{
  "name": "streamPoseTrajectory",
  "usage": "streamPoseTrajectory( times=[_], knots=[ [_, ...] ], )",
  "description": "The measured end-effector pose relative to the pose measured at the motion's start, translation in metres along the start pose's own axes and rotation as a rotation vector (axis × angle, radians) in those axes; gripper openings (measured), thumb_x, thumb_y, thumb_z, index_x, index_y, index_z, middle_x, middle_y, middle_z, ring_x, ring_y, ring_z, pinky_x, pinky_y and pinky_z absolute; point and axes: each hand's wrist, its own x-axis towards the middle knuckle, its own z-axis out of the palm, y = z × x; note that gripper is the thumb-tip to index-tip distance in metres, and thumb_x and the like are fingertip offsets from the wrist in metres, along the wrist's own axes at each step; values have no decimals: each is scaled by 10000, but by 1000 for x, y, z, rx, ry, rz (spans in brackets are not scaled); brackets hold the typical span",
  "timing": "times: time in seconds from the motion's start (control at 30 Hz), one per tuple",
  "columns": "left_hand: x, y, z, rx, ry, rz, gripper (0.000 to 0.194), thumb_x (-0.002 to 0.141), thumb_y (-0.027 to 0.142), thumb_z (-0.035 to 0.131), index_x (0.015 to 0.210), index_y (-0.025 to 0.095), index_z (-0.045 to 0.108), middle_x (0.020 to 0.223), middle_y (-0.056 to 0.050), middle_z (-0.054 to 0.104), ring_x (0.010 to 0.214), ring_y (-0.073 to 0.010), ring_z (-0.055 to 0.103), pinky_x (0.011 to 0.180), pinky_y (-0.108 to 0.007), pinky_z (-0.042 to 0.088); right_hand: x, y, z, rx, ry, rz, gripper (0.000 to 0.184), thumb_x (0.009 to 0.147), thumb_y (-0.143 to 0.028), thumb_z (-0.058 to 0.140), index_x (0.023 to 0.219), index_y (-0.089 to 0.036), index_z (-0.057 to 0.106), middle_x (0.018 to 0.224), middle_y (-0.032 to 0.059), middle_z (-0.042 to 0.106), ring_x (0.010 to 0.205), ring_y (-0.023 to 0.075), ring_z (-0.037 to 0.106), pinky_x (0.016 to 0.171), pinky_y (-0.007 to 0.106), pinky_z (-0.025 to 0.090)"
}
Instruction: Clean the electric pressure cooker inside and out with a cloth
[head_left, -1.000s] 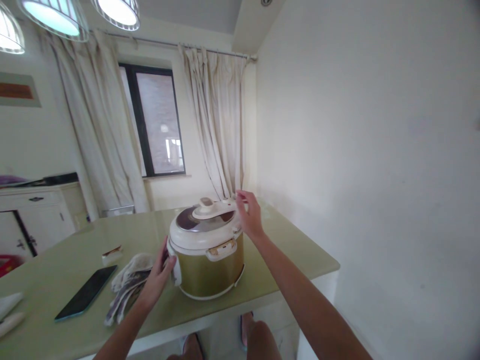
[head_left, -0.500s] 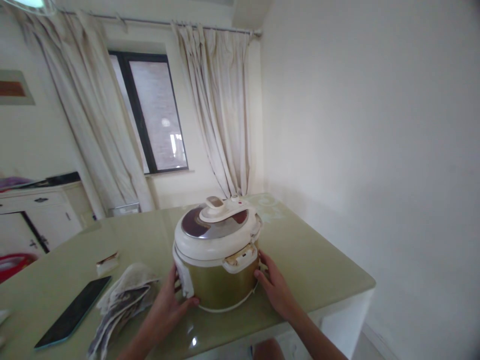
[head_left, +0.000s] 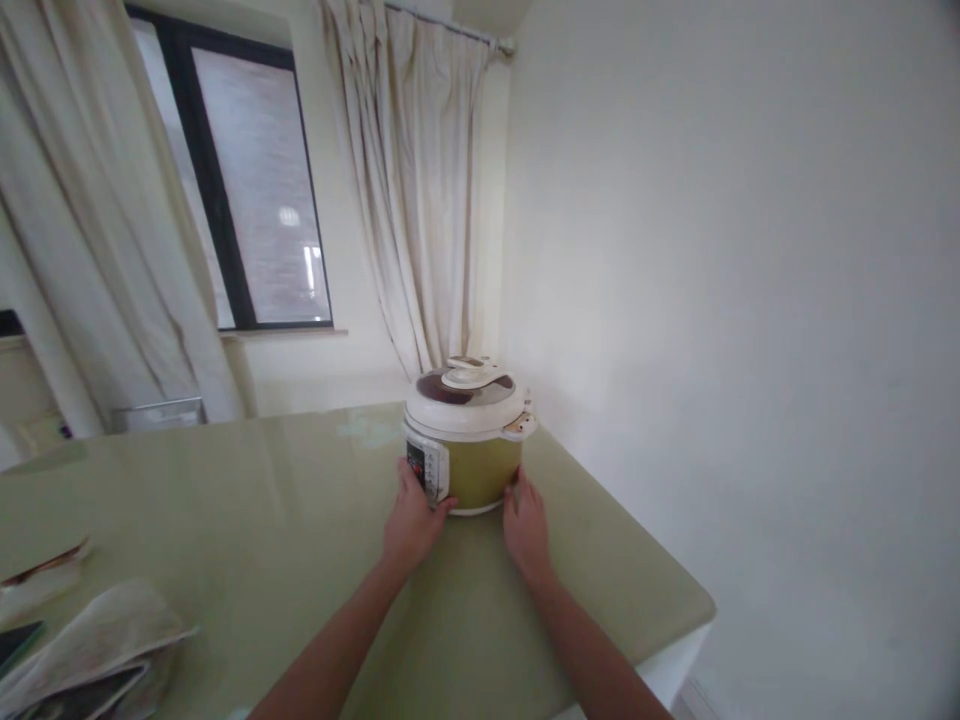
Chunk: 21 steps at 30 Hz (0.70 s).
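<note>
An electric pressure cooker stands upright on the green tabletop, near the far right corner by the wall. Its body is gold-green, with a white lid that carries a handle on top. The control panel faces left. My left hand grips the lower body at the panel side, thumb at the base and fingers round the left. On the other side, my right hand is pressed to the lower right of the body, its fingers partly hidden. Both arms are stretched out across the table.
A crumpled cloth lies at the table's lower left. Beside it are part of a dark flat device and a small packet. The white wall runs along the right; curtains and a window are behind.
Both hands have moved the pressure cooker away from me, toward the far corner of the table. The cooker has turned so more of its control panel shows. The view has shifted right.
</note>
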Motion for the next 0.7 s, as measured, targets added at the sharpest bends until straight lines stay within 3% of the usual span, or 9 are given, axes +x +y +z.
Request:
streamPoseTrajectory(
  times=[0.1,0.17,0.23,0.33,0.4,0.5,0.6,0.63,0.7],
  knots=[
    [19,10,23,5,2,0,1173,895,482,707,1667,41,-59,1706,-369,175,1536,-484,363,1175,-598,426,-3,3,3,-96,-47,5,660,1023,-422,397,1610,-123,437,1583,182,532,1476,320,491,1229,511,381],
    [29,13,28,13,-1,-12,1165,891,458,714,1661,28,-48,1712,-367,155,1554,-466,338,1193,-578,413,-3,1,3,-148,-84,27,700,1010,-400,431,1638,-95,375,1630,174,477,1499,327,460,1240,498,362],
    [35,14,25,29,-40,-26,1125,886,414,709,1661,19,-5,1710,-356,187,1554,-436,357,1204,-542,411,-2,-3,2,-189,-110,42,735,997,-371,452,1655,-69,322,1661,168,433,1511,328,442,1243,482,358],
    [27,7,6,90,-157,28,972,878,319,665,1661,41,160,1664,-293,377,1532,-362,429,1228,-469,396,-1,-8,0,-230,-119,48,731,994,-336,447,1656,-58,313,1655,170,441,1514,312,442,1233,452,373],
    [9,-2,-15,156,-236,120,884,883,310,629,1649,68,261,1630,-236,467,1515,-321,462,1244,-446,378,-1,-11,-1,-260,-118,48,713,999,-321,433,1653,-61,323,1646,172,454,1499,309,464,1224,442,380],
    [-33,-24,-59,353,-285,217,801,898,351,605,1626,116,370,1660,-179,448,1526,-309,442,1272,-484,324,-1,-16,-3,-317,-126,56,704,1005,-305,410,1648,-34,321,1647,190,447,1463,328,501,1208,443,390],
    [-75,-55,-123,619,-100,233,678,934,329,565,1600,270,449,1708,-92,389,1588,-326,319,1311,-624,50,-1,-22,-5,-371,-152,70,707,1004,-291,412,1644,-6,313,1622,217,472,1429,340,530,1191,433,399],
    [-88,-66,-147,681,0,180,659,947,318,547,1599,293,448,1726,-82,355,1603,-338,277,1296,-658,7,-2,-24,-5,-389,-159,76,710,1004,-289,416,1646,-4,307,1607,223,489,1416,343,540,1184,430,402],
    [-107,-89,-194,729,140,-27,693,964,354,534,1636,301,374,1743,-105,310,1619,-384,198,1262,-713,48,-3,-27,-6,-422,-166,85,718,1006,-288,421,1652,-4,290,1587,228,511,1403,348,546,1171,427,409]
  ],
)
